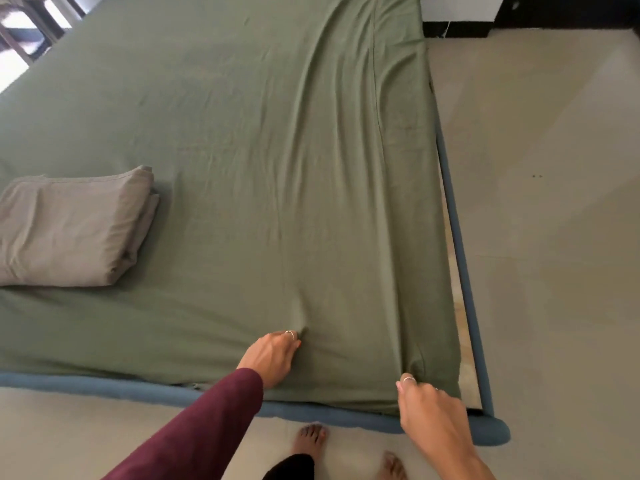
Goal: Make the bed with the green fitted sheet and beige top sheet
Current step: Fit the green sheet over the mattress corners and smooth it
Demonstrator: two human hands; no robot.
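A person stands barefoot at the near edge of a low bed, both arms reaching down onto it. A green fitted sheet (259, 161) covers the whole mattress, with long soft wrinkles running away from the hands. The left hand (272, 358), in a dark red sleeve (194, 434), has its fingers curled into the sheet, pinching up a small fold of green cloth near the bed's near edge. The right hand (427, 401), bare-armed, grips the sheet at the near corner, with the cloth bunched under its curled fingers. A beige top sheet (72, 230) lies folded in a thick stack on the mattress, well beyond and to the left of the left hand. A blue bed frame (464, 271) runs just beside the right hand and along the near edge below both wrists. Pale floor (554, 237) lies to the right.
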